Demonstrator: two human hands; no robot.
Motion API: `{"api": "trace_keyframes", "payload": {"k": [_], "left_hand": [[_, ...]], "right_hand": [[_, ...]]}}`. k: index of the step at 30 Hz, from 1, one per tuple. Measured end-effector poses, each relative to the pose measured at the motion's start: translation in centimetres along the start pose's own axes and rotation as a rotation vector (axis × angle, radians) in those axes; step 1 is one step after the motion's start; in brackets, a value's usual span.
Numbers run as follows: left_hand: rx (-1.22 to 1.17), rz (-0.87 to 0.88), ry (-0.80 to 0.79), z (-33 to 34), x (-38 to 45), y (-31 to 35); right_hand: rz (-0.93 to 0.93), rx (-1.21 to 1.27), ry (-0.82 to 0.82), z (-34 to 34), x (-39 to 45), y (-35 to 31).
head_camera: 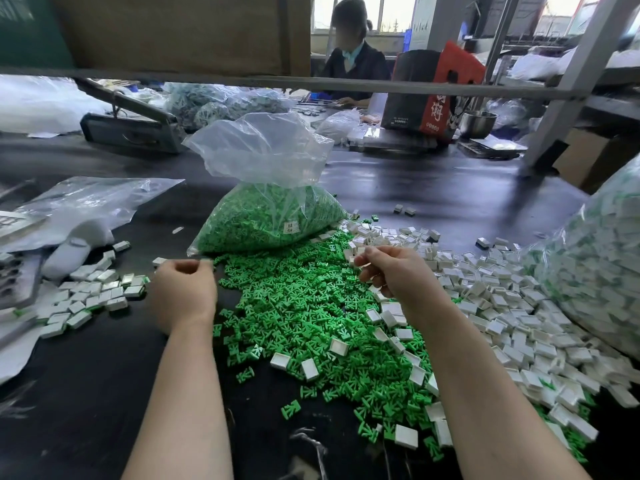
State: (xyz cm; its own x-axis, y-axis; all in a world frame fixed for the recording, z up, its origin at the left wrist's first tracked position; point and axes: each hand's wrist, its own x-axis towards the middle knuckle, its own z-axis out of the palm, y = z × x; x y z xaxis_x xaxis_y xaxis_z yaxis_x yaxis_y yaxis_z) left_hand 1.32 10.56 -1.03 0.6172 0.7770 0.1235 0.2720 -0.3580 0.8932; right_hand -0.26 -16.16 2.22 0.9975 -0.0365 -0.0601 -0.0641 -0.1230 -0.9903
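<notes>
A wide heap of small green plastic pieces [304,306] lies on the dark table [104,393] in front of me. To its right spreads a pile of small white rectangular housings [512,306]. My left hand [183,292] hovers at the heap's left edge with its back to me and its fingers curled inward; what they enclose is hidden. My right hand [391,271] is over the border of the two piles, fingers curled, and a white housing shows under them. A clear bag full of green pieces [270,220] stands open just beyond both hands.
Assembled white housings [93,296] lie at the left beside crumpled clear bags [83,206]. A big bag of white pieces [595,271] bulges at the right. Across the table a person [353,53] sits behind a red and black bag [426,95], a metal bowl [478,123] and a heat sealer [131,129].
</notes>
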Motion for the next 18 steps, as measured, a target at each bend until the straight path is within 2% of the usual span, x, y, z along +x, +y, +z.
{"api": "trace_keyframes", "payload": {"k": [3, 6, 10, 18], "left_hand": [[0.156, -0.077, 0.099, -0.7, 0.3, -0.8], [0.258, -0.102, 0.129, -0.6, 0.0, -0.9], [0.390, -0.104, 0.110, -0.4, 0.1, -1.1], [0.643, 0.029, 0.049, 0.5, -0.9, -0.8]], "right_hand": [[0.005, -0.009, 0.003, -0.2, 0.1, 0.0], [-0.001, -0.018, 0.003, -0.2, 0.1, 0.1], [-0.003, -0.032, 0.006, -0.4, 0.1, 0.1], [0.008, -0.044, 0.000, -0.5, 0.1, 0.0]]}}
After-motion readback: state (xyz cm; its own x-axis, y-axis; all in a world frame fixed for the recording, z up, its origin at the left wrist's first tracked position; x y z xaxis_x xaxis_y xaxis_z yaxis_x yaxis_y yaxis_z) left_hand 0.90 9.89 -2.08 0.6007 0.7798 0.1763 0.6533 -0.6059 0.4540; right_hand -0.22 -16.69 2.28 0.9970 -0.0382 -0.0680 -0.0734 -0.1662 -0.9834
